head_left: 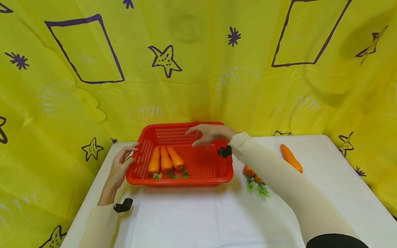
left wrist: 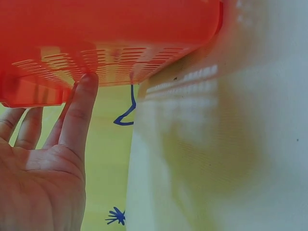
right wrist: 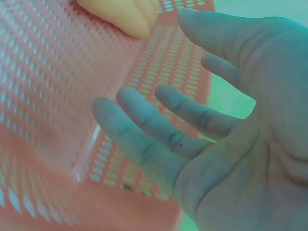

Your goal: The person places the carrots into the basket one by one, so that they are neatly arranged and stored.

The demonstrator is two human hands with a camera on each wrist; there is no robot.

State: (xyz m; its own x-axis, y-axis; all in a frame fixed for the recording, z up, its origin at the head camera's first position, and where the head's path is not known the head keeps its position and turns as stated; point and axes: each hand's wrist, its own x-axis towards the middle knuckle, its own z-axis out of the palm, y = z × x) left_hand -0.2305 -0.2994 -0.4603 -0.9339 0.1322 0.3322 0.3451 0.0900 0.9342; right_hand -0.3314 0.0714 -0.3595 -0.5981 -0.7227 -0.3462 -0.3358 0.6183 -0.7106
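A red plastic basket (head_left: 184, 181) with slotted walls stands at the back of the white table. Three orange carrots (head_left: 166, 159) with green tops lie side by side in its left half. My left hand (head_left: 120, 166) is at the basket's left side, fingertips right at the wall; the left wrist view shows those fingers (left wrist: 79, 113) extended against the slotted side. Over the right half of the basket hovers my right hand (head_left: 213, 133), fingers spread and loosely bent. Nothing lies between them in the right wrist view, where a carrot end (right wrist: 127, 14) appears beyond.
Right of the basket, my right forearm partly hides some carrots (head_left: 248, 170) with green leafy tops (head_left: 262, 189). Another carrot (head_left: 290, 158) lies farther right on the white tabletop (head_left: 176, 225). A yellow patterned curtain (head_left: 197, 94) surrounds the table's back and sides.
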